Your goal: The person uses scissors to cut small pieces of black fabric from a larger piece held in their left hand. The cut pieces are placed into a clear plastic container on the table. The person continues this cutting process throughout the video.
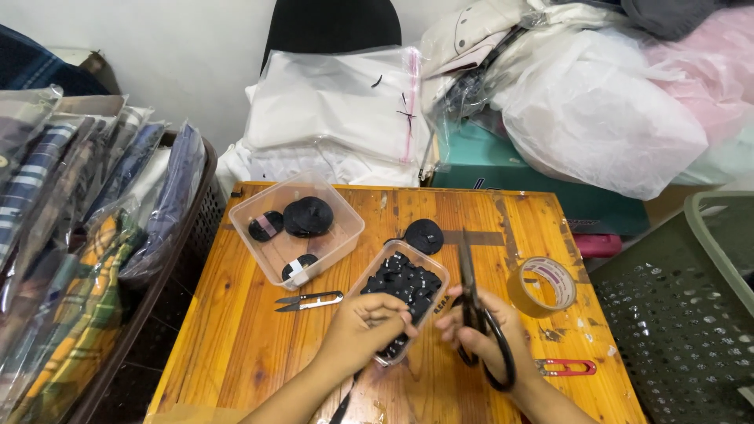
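My right hand (485, 334) grips the black handles of a large pair of scissors (470, 275), blades pointing away across the wooden table (236, 345). My left hand (363, 326) pinches something small and dark at the near edge of a clear plastic box (434, 271) filled with small black pieces (404, 283). A black strap hangs down below my left wrist. The two hands are close together, almost touching, at the table's near middle.
A larger clear box (259, 206) holds black tape rolls; another black roll (425, 235) lies beside it. Thread snips (309, 301), a brown tape roll (542, 286) and a red clip (567, 367) lie on the table. Bagged fabrics stand left, plastic bags behind, a green basket (691, 314) right.
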